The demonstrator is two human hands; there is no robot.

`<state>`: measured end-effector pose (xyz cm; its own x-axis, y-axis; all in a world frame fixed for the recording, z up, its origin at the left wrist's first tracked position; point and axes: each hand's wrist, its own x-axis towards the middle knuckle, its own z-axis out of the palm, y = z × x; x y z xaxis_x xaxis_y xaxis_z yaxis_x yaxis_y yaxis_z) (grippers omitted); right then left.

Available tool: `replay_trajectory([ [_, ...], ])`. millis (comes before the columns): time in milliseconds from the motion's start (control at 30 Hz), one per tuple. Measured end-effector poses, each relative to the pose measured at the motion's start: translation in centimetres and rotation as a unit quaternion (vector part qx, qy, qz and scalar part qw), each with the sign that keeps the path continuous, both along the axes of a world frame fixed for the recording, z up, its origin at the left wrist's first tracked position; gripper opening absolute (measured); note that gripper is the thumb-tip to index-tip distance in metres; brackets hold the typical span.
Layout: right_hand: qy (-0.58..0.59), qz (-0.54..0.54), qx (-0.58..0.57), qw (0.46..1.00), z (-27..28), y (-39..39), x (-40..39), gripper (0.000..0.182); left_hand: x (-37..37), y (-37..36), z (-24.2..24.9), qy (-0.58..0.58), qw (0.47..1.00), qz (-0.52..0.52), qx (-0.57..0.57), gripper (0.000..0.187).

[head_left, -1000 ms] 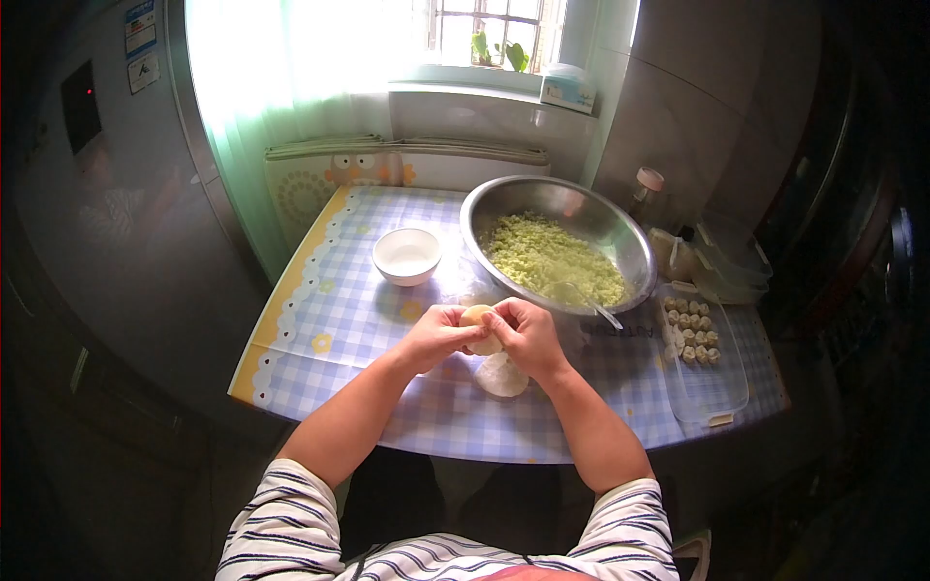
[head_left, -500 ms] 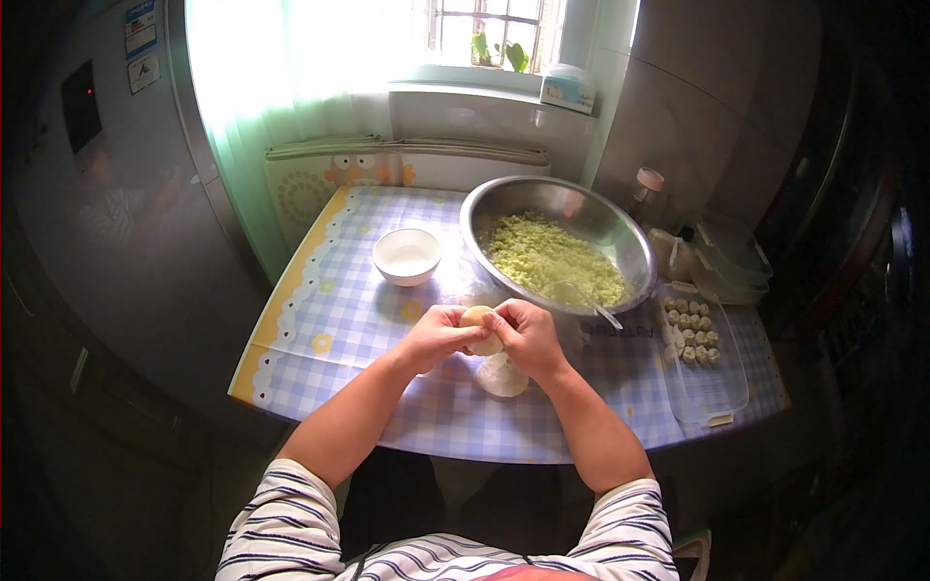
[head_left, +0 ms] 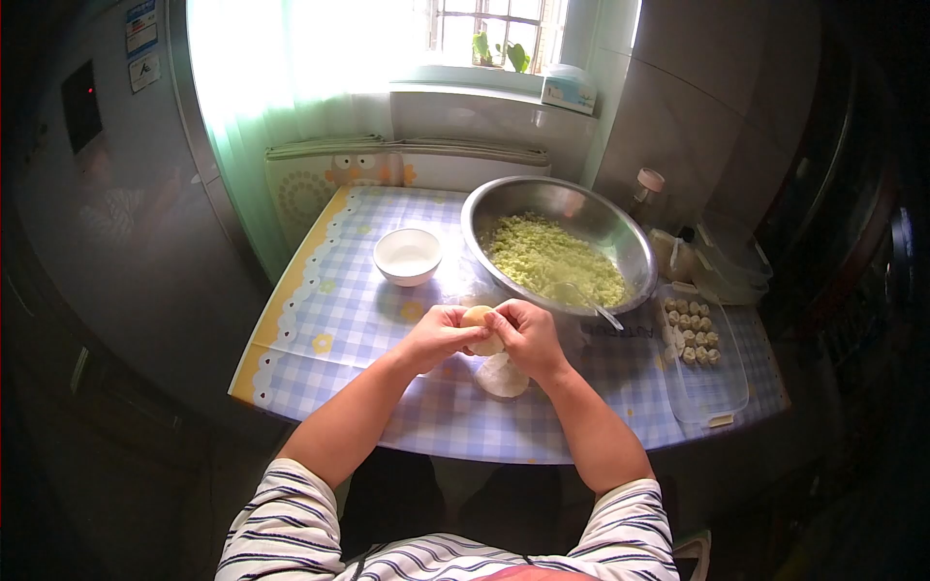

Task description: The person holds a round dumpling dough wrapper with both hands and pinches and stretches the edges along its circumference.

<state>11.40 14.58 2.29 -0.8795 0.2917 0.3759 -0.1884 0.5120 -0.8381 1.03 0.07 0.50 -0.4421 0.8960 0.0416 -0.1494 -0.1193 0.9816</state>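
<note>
White bowl (head_left: 407, 258) stands at the left on the checked tablecloth (head_left: 329, 300). Your left hand (head_left: 441, 335) and right hand (head_left: 524, 335) are nearly closed, fingertips pinching a round dough piece (head_left: 480, 341) between them. Behind, the steel basin (head_left: 620, 215) holds chopped green filling (head_left: 547, 254) and a spoon (head_left: 606, 316). Rightmost, a clear plastic container (head_left: 712, 392) holds rows of small dumplings (head_left: 693, 331) toward its far end.

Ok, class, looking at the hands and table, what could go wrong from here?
The thin dough piece, pinched between the left hand and right hand, might tear.
The spoon pokes over the metal bowl's rim; the right arm could knock it.
The pale stack below the hands might get nudged.
</note>
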Motion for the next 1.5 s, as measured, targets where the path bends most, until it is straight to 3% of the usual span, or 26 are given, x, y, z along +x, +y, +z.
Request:
replay_trajectory([
  [200,-0.008,-0.004,0.013,1.000,0.39,-0.09,0.15,0.016,-0.05,0.13,-0.24,0.001,1.000,0.002,-0.006,0.027],
  [400,0.003,0.016,-0.047,0.999,0.10,-0.26,-0.01,0.017,-0.01,0.16,-0.27,-0.002,1.000,0.004,0.000,0.028],
  [600,-0.003,-0.008,0.013,1.000,0.19,-0.05,0.09,0.017,-0.16,0.14,-0.42,-0.003,1.000,0.001,-0.011,0.027],
  [1100,0.017,-0.001,-0.021,1.000,-0.27,0.00,-0.14,0.018,0.10,0.13,-0.14,-0.007,1.000,0.008,0.000,0.029],
  [1500,-0.002,-0.018,0.036,0.999,0.49,-0.12,0.20,0.019,0.09,0.08,-0.03,0.002,1.000,0.008,-0.007,0.030],
])
